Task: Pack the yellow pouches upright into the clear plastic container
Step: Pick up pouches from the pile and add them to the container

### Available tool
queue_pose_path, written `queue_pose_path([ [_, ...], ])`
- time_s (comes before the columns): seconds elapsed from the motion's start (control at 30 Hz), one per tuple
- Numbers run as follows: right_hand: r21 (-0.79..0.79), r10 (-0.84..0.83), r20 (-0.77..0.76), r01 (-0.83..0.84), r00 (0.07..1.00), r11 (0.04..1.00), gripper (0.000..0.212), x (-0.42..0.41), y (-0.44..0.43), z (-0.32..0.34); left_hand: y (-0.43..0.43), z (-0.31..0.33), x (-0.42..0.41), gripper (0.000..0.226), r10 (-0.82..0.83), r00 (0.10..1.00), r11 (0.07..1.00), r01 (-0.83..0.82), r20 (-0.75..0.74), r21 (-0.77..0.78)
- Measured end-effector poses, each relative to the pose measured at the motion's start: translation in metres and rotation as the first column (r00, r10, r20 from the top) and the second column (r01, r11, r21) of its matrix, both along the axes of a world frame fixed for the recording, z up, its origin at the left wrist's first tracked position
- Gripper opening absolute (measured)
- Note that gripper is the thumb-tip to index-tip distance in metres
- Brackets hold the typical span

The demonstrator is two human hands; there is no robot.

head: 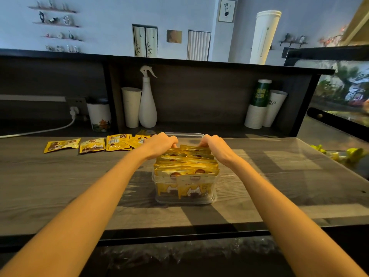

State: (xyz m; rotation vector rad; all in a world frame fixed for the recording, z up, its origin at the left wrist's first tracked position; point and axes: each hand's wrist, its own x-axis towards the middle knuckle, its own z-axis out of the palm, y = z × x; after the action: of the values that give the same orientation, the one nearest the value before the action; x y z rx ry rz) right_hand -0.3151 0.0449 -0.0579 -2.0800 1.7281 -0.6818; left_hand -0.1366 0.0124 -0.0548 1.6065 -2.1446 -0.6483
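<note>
A clear plastic container (216, 177) stands in the middle of the wooden table, filled with several yellow pouches (186, 164) standing upright in a row. My left hand (159, 143) and my right hand (215, 145) reach over its far end, fingers curled down onto the top edges of the rearmost pouches, one hand at each side. The fingertips are hidden behind the pouches. Several more yellow pouches (92, 145) lie flat on the table to the left of the container.
At the back stand a white spray bottle (147, 100), paper cups (130, 105) and stacked cups (259, 104) under a dark shelf. A cable (40, 131) runs at the left. A glass tank (339, 92) is at the right. The table's glass edge (329, 162) lies right.
</note>
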Motion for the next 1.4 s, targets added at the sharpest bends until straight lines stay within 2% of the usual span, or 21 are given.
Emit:
queue_pose_path([
  [0.17, -0.036, -0.049, 0.018, 0.05, 0.999, 0.998, 0.042, 0.007, 0.0, 0.005, 0.007, 0.002, -0.001, 0.041, -0.004, 0.998, 0.999, 0.002, -0.063, -0.036],
  [0.3, -0.167, -0.093, -0.136, 0.07, 0.986, 0.983, 0.039, 0.013, -0.004, 0.008, 0.007, 0.006, 0.011, 0.027, 0.035, 0.993, 0.988, -0.051, -0.109, -0.144],
  [0.4, -0.287, -0.16, -0.095, 0.127, 0.983, 0.949, 0.036, 0.026, -0.006, 0.019, 0.006, 0.012, 0.03, 0.028, 0.129, 0.988, 0.958, -0.146, -0.086, -0.246],
  [0.53, -0.376, -0.057, -0.059, 0.031, 0.997, 0.926, 0.03, 0.08, 0.004, 0.038, 0.011, 0.018, 0.064, 0.029, 0.3, 0.951, 0.879, -0.307, -0.075, -0.365],
  [0.63, -0.401, 0.021, -0.017, -0.026, 1.0, 0.916, 0.028, 0.134, 0.002, 0.033, 0.018, 0.014, 0.101, 0.03, 0.407, 0.91, 0.826, -0.404, -0.08, -0.394],
  [0.8, -0.326, 0.094, -0.015, -0.094, 0.995, 0.941, 0.026, 0.217, -0.011, 0.0, 0.027, -0.011, 0.162, 0.026, 0.527, 0.849, 0.799, -0.513, -0.047, -0.312],
  [0.97, -0.069, 0.093, 0.051, -0.089, 0.994, 0.994, 0.028, 0.266, -0.043, -0.037, 0.004, -0.046, 0.211, 0.035, 0.575, 0.818, 0.807, -0.571, -0.023, -0.149],
  [1.07, -0.003, 0.102, 0.031, -0.102, 0.994, 0.995, 0.027, 0.286, -0.07, -0.054, -0.015, -0.059, 0.229, 0.021, 0.593, 0.805, 0.8, -0.587, 0.016, -0.128],
  [1.17, -0.002, 0.117, -0.034, -0.117, 0.993, 0.993, 0.034, 0.308, -0.099, -0.064, -0.042, -0.071, 0.244, 0.017, 0.599, 0.799, 0.798, -0.589, 0.057, -0.13],
  [1.3, -0.024, 0.142, -0.155, -0.147, 0.978, 0.989, 0.04, 0.329, -0.133, -0.074, -0.079, -0.081, 0.269, 0.05, 0.584, 0.794, 0.812, -0.57, 0.169, -0.128],
  [1.4, 0.015, 0.172, -0.232, -0.173, 0.957, 0.985, 0.042, 0.333, -0.151, -0.082, -0.093, -0.089, 0.28, 0.053, 0.54, 0.791, 0.839, -0.531, 0.289, -0.117],
])
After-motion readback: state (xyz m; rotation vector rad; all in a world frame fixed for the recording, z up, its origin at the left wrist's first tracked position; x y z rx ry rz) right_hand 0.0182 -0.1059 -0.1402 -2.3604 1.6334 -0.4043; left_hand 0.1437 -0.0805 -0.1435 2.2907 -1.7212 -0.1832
